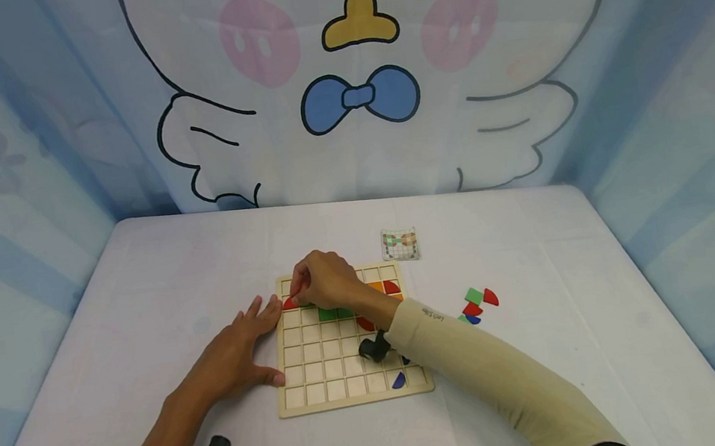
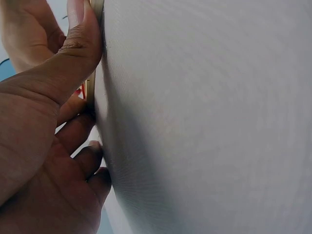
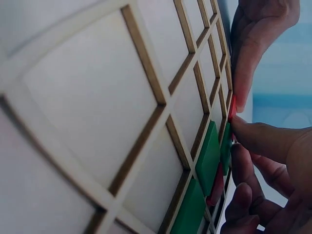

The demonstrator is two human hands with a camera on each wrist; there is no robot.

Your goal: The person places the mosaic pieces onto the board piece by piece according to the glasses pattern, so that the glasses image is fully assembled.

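Observation:
A wooden grid board (image 1: 317, 394) lies on the table, with coloured pieces in its far rows. My right hand (image 1: 331, 279) reaches over its far left corner, thumb and finger pinching a small red piece beside a red quarter-round piece (image 1: 289, 304). Green square tiles (image 1: 335, 314) sit close by; in the right wrist view a green tile (image 3: 208, 151) stands in its cell. My left hand (image 1: 232, 352) rests along the board's left edge, fingers spread, and its thumb (image 2: 80, 44) touches the rim in the left wrist view.
A small printed pattern card (image 1: 399, 244) lies behind the board. Right of the board are loose pieces, among them a green square (image 1: 473, 296) and a red quarter-round (image 1: 491, 297). A blue piece (image 1: 399, 381) lies on the board's near right cells. A patterned curtain (image 1: 362, 154) hangs behind the table.

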